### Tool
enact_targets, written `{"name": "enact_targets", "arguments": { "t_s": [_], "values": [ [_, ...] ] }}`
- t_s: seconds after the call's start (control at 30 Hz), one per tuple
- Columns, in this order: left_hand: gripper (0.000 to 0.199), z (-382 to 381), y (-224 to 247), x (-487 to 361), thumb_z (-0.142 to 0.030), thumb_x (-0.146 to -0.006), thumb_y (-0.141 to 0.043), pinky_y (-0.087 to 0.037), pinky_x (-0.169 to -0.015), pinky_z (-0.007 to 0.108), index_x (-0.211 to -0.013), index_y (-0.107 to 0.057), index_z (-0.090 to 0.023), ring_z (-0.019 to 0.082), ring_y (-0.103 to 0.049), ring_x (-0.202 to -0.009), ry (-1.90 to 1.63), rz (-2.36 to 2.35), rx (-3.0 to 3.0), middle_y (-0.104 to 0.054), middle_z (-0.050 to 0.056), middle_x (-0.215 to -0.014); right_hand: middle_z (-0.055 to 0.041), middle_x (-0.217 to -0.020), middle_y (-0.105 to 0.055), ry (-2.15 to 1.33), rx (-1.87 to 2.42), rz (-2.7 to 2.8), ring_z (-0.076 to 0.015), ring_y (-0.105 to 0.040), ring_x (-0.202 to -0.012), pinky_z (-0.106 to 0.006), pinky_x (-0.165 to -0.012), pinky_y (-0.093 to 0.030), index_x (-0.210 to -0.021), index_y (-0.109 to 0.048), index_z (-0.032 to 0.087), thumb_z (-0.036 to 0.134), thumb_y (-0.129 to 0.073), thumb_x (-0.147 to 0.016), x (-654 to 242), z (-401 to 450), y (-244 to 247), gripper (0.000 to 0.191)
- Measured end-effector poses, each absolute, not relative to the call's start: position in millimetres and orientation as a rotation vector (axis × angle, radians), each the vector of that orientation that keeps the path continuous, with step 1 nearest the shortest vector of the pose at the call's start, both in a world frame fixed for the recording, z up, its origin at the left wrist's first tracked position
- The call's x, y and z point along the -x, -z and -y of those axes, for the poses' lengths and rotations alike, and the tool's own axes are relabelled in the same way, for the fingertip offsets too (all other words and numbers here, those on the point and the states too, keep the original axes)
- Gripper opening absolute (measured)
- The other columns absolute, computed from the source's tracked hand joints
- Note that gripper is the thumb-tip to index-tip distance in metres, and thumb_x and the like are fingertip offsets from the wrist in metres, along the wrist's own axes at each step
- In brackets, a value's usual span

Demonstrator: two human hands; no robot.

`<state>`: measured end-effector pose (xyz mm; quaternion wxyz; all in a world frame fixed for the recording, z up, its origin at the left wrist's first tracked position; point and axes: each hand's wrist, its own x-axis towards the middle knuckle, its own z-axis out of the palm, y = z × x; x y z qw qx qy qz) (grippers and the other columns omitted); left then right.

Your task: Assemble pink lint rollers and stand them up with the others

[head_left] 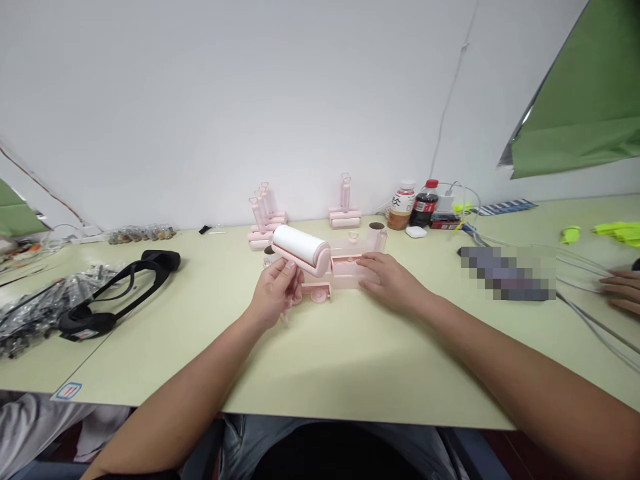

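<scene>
Over the near half of the pale green table [360,373], the left hand [273,293] grips a pink-framed white roller [301,247] between thumb and fingers, holding it tilted above the surface; because the pinch sits toward one end, the free end could dip or twist loose. A small pink piece [323,291] lies just below, so a slip could knock it aside. The right hand [393,280] is loosely open, fingers spread at the right end of a pink case [346,269]; whether it presses down I cannot tell, and a light touch could let the case slide. Beyond it, an upright roll [376,239] with a dark core could topple if the case is pushed back. Farther off, the cola bottle [423,207] seems safe unless the right arm sweeps wide.
</scene>
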<state>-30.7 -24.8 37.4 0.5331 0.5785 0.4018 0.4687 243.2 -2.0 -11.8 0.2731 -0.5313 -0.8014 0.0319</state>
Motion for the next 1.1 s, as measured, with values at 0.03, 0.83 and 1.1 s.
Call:
{"name": "enact_targets", "arguments": {
  "t_s": [0.03,0.83,1.1],
  "values": [
    [0.042,25.2,-36.2,30.3,-0.06,-0.08,-0.059,-0.031,-0.034,0.019,-0.072,-0.053,-0.019,0.007,-0.041,-0.038,-1.121,-0.966,-1.414,-0.051,-0.004,-0.053,-0.0129,-0.13,-0.059,-0.091,1.407,2.108,-0.031,-0.052,-0.123,-0.051,-0.104,-0.042,-0.123,-0.062,0.021,0.038,-0.055,-0.087,-242.6,4.4,8.2,0.04],
    [0.019,45.3,-60.0,28.9,-0.031,-0.083,-0.066,-0.044,-0.074,0.034,-0.092,-0.051,-0.023,0.019,-0.05,-0.083,-1.137,-0.626,-2.609,-0.051,0.004,-0.083,-0.0075,-0.099,-0.066,-0.553,0.806,2.21,-0.0192,-0.06,-0.084,-0.029,-0.073,-0.046,-0.117,-0.058,0.018,0.041,-0.065,-0.085,-198.7,51.7,-8.1,0.04],
    [0.029,49.5,-97.3,30.5,-0.037,-0.082,-0.068,-0.038,-0.066,0.027,-0.088,-0.046,-0.019,0.015,-0.046,-0.078,-0.472,-0.7,-2.725,-0.051,0.002,-0.09,-0.0084,-0.106,-0.064,-0.596,0.751,2.287,-0.0205,-0.059,-0.088,-0.031,-0.076,-0.047,-0.117,-0.056,0.019,0.035,-0.066,-0.084,-195.5,55.1,-6.5,0.039]
  ]
}}
